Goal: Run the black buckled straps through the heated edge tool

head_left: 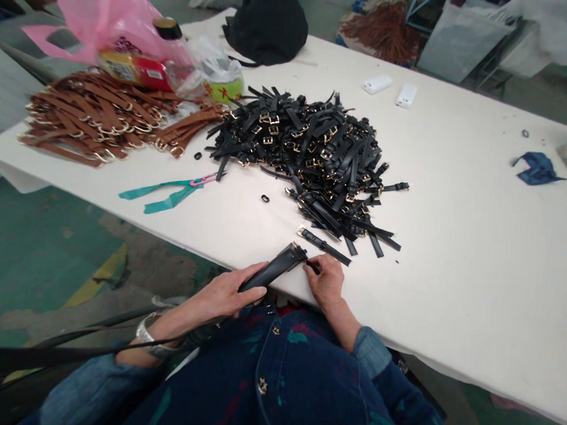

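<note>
My left hand [226,294] is wrapped round a bundle of black leather straps [280,265] at the table's front edge. Long black straps [25,357] trail off to the left past my wrist. At the bundle's far end, my right hand [328,281] is closed in a pinch on a small black strap end, mostly hidden by the fingers. Just beyond it lies a single short black buckle strap [324,244]. Behind that is a large heap of short black straps [312,143] with gold buckles.
Scissors with teal-wrapped handles [173,194] lie left of the heap. Brown buckle straps [96,118] are piled at the left, near a pink bag [103,18] and a bottle [167,29]. Farther off are a black cap [270,27], two white objects [407,96] and blue cloth [536,169].
</note>
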The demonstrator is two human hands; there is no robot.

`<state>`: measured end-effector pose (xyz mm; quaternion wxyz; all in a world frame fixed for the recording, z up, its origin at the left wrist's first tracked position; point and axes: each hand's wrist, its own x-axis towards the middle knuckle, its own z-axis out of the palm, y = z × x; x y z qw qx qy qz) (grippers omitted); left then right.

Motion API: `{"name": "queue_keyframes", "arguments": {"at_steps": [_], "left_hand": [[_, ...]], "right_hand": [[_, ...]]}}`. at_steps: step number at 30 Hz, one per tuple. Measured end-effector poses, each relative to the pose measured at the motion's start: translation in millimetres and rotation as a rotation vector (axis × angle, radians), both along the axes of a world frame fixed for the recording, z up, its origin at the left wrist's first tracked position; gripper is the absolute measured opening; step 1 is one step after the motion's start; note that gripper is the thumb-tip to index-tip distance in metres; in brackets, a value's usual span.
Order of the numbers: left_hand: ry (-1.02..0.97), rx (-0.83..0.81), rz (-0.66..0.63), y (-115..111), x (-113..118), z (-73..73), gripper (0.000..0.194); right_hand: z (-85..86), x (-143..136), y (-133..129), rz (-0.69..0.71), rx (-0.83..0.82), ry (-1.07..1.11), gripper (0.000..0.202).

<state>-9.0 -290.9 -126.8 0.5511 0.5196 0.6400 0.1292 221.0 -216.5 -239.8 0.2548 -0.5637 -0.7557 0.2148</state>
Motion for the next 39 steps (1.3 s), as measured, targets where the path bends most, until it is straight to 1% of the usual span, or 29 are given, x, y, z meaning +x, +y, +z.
{"name": "queue_keyframes", "arguments": {"at_steps": [3, 4, 6, 8, 10, 12, 14, 16, 19, 21, 23, 28, 31, 35, 39], "left_hand": [[0.038, -0.008, -0.037, -4, -1, -5.3, 0.065], [0.046, -0.013, -0.029, -5, -2, -5.3, 0.066], [0.049, -0.011, -0.009, -6, -5, -1.8, 0.066], [0.029, 0.013, 0.007, -6, -8, 4.8, 0.067], [0.017, 0.042, 0.006, -4, -9, 11.0, 0.066], [0.034, 0.057, -0.005, -2, -9, 13.0, 0.064], [0.059, 0.057, -0.009, 0, -7, 9.6, 0.063], [0.056, 0.039, 0.010, -1, -5, 2.9, 0.064], [-0.017, -0.004, 0.065, -3, -3, -6.6, 0.068], [-0.055, -0.007, 0.097, -5, -4, -9.4, 0.069], [-0.066, -0.008, 0.110, -7, -5, -9.2, 0.067], [-0.152, -0.081, 0.099, -10, -7, -2.9, 0.065], [-0.161, -0.060, 0.114, -2, 0, -4.1, 0.067], [-0.129, -0.007, 0.117, 15, 11, -11.3, 0.068], [-0.113, 0.016, 0.119, 25, 14, -12.6, 0.069]], "right_hand": [[-1.1, 0, -1, 0.017, 0.008, 0.013, 0.004], [-1.6, 1, 0, 0.020, 0.009, 0.017, 0.004], [-2.1, 1, 0, 0.027, 0.008, 0.025, 0.005], [-2.1, 1, 0, 0.036, 0.012, 0.034, 0.006], [-1.6, 0, -1, 0.046, 0.021, 0.040, 0.007], [-1.5, 0, -1, 0.057, 0.028, 0.043, 0.008], [-2.4, 0, -1, 0.069, 0.030, 0.038, 0.008], [-3.7, 0, -1, 0.072, 0.034, 0.032, 0.008], [-4.3, 0, -1, 0.071, 0.041, 0.030, 0.008], [-3.1, 0, -1, 0.072, 0.040, 0.036, 0.008], [-1.4, 0, -2, 0.074, 0.037, 0.045, 0.007], [-1.8, 0, -1, 0.070, 0.025, 0.057, 0.008], [-3.9, 0, 0, 0.067, 0.012, 0.060, 0.009], [-4.0, 1, 0, 0.069, 0.013, 0.064, 0.010], [-2.2, 1, -1, 0.085, 0.020, 0.034, 0.012]]}}
